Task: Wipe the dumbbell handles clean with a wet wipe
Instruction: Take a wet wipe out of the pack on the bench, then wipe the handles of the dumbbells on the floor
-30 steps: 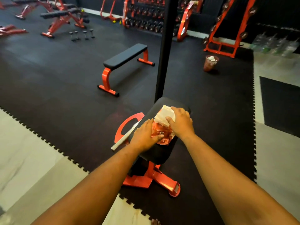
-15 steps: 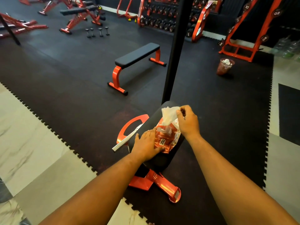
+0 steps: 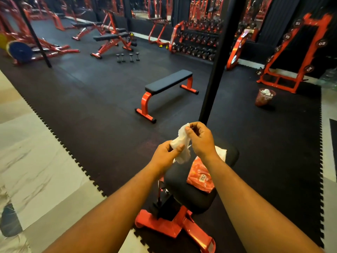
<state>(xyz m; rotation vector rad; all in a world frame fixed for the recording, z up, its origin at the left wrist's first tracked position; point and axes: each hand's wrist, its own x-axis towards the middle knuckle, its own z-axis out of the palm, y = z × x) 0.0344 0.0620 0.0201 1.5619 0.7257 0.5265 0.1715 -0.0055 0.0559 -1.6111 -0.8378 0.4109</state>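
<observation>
A wet wipe (image 3: 179, 146) is pinched between the left hand (image 3: 165, 157) and right hand (image 3: 201, 140), apparently being readied; next it must be carried to the dumbbells (image 3: 127, 57), well beyond both hands.

A crumpled white wet wipe (image 3: 179, 146) hangs above the seat; small, seemingly dark dumbbells (image 3: 127, 57) stand on the far mat.

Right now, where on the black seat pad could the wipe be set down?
The near end of the seat pad, below the orange wipe pack, is bare. The far end is crowded: pack, a white sheet, both hands above holding the wipe.
</observation>
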